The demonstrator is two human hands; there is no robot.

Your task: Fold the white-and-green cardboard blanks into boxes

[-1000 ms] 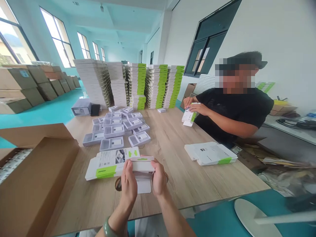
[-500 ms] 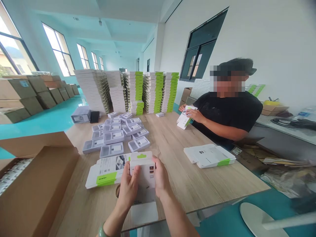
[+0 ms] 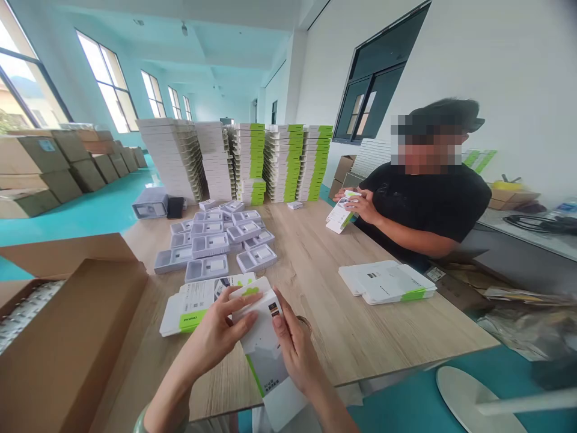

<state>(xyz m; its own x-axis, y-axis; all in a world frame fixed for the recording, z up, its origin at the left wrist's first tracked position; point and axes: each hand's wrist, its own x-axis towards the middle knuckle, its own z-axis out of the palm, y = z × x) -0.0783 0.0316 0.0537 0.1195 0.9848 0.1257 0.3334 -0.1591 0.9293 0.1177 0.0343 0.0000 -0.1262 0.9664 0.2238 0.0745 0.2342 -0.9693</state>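
Between my hands is a white and green cardboard packaging box [image 3: 261,346], tilted, with its hang-tab end away from me and a plain white flap open at the near end. My left hand [image 3: 223,328] grips the far left end, fingers over the hang tab and thumb on the front panel. Along the right edge my right hand [image 3: 295,346] holds the box, its thumb on the printed front. Flat printed boxes [image 3: 193,304] lie just beyond my left hand. Behind them several grey plastic trays [image 3: 211,243] are heaped, small white pieces in some.
Tall stacks of white and green boxes [image 3: 283,162] line the table's [image 3: 311,258] far side. More flat boxes [image 3: 387,282] lie to the right. An open brown carton [image 3: 90,337] stands at left. Across the table a co-worker [image 3: 419,192] holds a similar box.
The box has turned from nearly straight to a slant, its far end toward the left. My left hand has shifted onto the hang-tab end; my right thumb now lies on the front.
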